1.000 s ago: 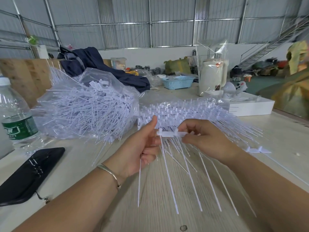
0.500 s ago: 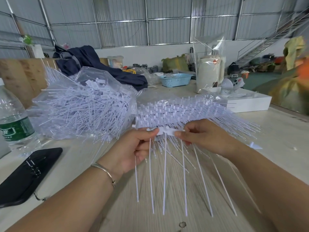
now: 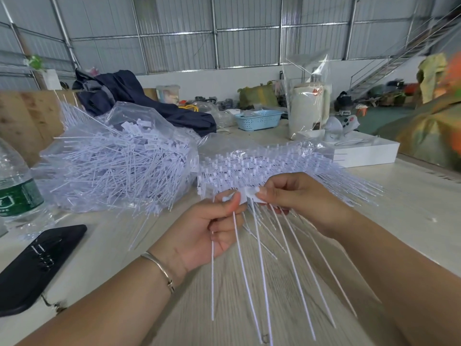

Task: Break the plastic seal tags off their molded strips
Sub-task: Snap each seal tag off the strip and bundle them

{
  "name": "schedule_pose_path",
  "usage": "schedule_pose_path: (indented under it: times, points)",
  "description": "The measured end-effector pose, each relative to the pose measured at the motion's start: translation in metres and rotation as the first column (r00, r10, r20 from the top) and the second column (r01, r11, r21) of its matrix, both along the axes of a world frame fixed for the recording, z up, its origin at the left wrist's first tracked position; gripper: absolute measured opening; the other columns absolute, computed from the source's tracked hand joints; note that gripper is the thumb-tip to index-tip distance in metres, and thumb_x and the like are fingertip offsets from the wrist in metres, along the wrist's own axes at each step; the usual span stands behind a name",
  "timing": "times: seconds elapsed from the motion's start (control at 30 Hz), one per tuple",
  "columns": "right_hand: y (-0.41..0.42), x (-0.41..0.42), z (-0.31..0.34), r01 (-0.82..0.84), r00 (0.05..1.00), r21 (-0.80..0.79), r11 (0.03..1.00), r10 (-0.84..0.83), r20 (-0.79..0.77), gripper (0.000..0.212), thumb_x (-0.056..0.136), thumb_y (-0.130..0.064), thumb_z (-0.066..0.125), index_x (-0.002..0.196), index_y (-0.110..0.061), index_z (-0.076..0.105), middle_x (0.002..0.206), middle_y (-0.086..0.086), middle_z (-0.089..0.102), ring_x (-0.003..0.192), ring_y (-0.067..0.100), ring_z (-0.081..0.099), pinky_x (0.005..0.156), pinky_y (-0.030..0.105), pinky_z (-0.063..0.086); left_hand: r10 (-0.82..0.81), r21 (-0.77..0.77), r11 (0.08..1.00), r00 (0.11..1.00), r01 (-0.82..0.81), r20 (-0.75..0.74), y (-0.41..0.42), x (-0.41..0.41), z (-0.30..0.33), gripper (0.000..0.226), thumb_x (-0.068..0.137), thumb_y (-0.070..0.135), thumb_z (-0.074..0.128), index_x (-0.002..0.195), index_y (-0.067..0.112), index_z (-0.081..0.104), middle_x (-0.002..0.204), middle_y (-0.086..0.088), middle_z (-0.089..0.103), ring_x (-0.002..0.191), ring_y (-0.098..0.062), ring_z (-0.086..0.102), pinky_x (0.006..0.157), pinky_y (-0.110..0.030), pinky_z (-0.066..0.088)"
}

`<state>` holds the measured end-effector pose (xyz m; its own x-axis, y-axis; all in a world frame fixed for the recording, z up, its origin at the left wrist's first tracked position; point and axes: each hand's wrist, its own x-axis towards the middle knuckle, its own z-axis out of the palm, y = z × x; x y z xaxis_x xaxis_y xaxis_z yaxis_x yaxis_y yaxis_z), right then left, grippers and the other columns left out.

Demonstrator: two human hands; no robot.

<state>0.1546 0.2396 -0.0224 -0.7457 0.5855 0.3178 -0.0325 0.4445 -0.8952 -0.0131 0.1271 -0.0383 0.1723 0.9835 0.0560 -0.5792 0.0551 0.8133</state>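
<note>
Left hand point(image 3: 199, 233) grip pinching one end of white molded strip point(image 3: 245, 196), right hand point(image 3: 299, 198) grip pinching the other end, seal tags point(image 3: 259, 270) hanging toward worktop point(image 3: 411, 221) near edge, bagged loose tags point(image 3: 119, 166) left, phone point(image 3: 37, 265) left edge.

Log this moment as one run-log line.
left hand: pinches strip | right hand: pinches strip | strip of seal tags: held above table, tails hanging | loose tags bag: left of hands
</note>
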Motion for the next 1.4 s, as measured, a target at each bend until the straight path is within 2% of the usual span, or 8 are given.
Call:
schedule_pose_path:
  times: [0.17,0.37,0.8,0.93,1.03,1.1,1.23,1.4]
  points:
    - [-0.006,-0.003,0.001,-0.061,0.998,0.009,0.998,0.061,0.024,0.062,0.063,-0.057,0.075,0.074,0.003,0.060,0.058,0.002,0.048,0.057,0.011,0.042,0.055,0.019,0.035,-0.186,-0.028,0.982,0.983,0.186,0.009,0.000,-0.002,0.000,0.050,0.071,0.013,0.085,0.085,0.022,0.038,0.060,0.007,0.028,0.043,-0.004,0.018,0.037,-0.013,0.017]
    - [-0.016,-0.008,-0.002,-0.048,0.999,0.011,0.999,0.048,0.006,0.053,0.069,-0.055,0.069,0.074,-0.002,0.062,0.059,0.001,0.050,0.057,0.011,0.042,0.058,0.021,0.035,-0.190,-0.129,0.976,0.976,0.176,-0.107,0.001,0.003,-0.007,0.033,0.062,0.034,0.090,0.068,0.017,0.062,0.059,0.008,0.039,0.044,-0.002,0.018,0.038,-0.013,0.014]
    - [-0.013,-0.001,0.009,0.112,0.982,0.066,0.992,-0.100,-0.163,0.067,0.065,-0.050,0.076,0.070,0.012,0.050,0.061,0.012,0.035,0.058,0.022,0.028,0.054,0.028,0.024,-0.141,-0.046,0.989,0.989,0.139,-0.043,0.005,0.001,-0.001,0.033,0.071,0.035,0.084,0.086,0.009,0.070,0.063,0.005,0.047,0.037,-0.001,0.037,0.035,-0.014,0.018]
    - [-0.004,0.005,0.010,0.213,0.971,0.142,0.967,-0.194,-0.138,0.059,0.068,-0.048,0.077,0.067,0.006,0.053,0.053,0.000,0.036,0.049,0.010,0.029,0.049,0.018,0.025,0.004,-0.034,0.999,0.997,-0.007,-0.077,0.005,0.000,0.003,0.036,0.066,0.029,0.086,0.060,0.016,0.054,0.063,0.003,0.043,0.037,-0.003,0.030,0.037,-0.017,0.011]
    - [0.000,0.005,0.006,0.299,0.954,0.258,0.919,-0.296,-0.053,0.050,0.073,-0.048,0.076,0.064,-0.004,0.054,0.046,-0.012,0.036,0.045,0.004,0.031,0.047,0.014,0.025,0.124,-0.040,0.990,0.979,-0.132,-0.160,0.005,-0.001,0.006,0.037,0.076,0.028,0.074,0.052,0.019,0.047,0.060,0.005,0.041,0.042,-0.004,0.022,0.039,-0.019,0.009]
    - [0.000,0.004,0.004,0.309,0.949,0.293,0.905,-0.315,-0.028,0.046,0.075,-0.048,0.075,0.064,-0.007,0.057,0.046,-0.013,0.037,0.044,0.003,0.032,0.047,0.014,0.025,0.164,-0.060,0.983,0.972,-0.176,-0.166,0.004,-0.002,0.006,0.032,0.079,0.029,0.068,0.055,0.019,0.050,0.061,0.004,0.044,0.042,-0.004,0.024,0.038,-0.018,0.010]
    - [0.001,0.004,0.003,0.304,0.952,0.276,0.912,-0.302,-0.050,0.043,0.076,-0.046,0.076,0.064,-0.008,0.060,0.046,-0.013,0.038,0.045,0.003,0.032,0.047,0.011,0.026,0.208,-0.061,0.974,0.965,-0.220,-0.160,0.003,-0.002,0.006,0.019,0.078,0.028,0.068,0.082,0.017,0.053,0.063,0.003,0.051,0.038,-0.004,0.032,0.033,-0.015,0.014]
    - [0.004,0.006,0.002,0.290,0.956,0.267,0.919,-0.292,-0.033,0.041,0.078,-0.040,0.076,0.061,-0.007,0.060,0.045,-0.012,0.037,0.045,0.005,0.032,0.047,0.014,0.026,0.265,-0.060,0.958,0.945,-0.281,-0.191,0.005,-0.001,0.003,0.018,0.083,0.017,0.063,0.071,0.018,0.050,0.060,0.004,0.041,0.038,-0.003,0.027,0.036,-0.016,0.008]
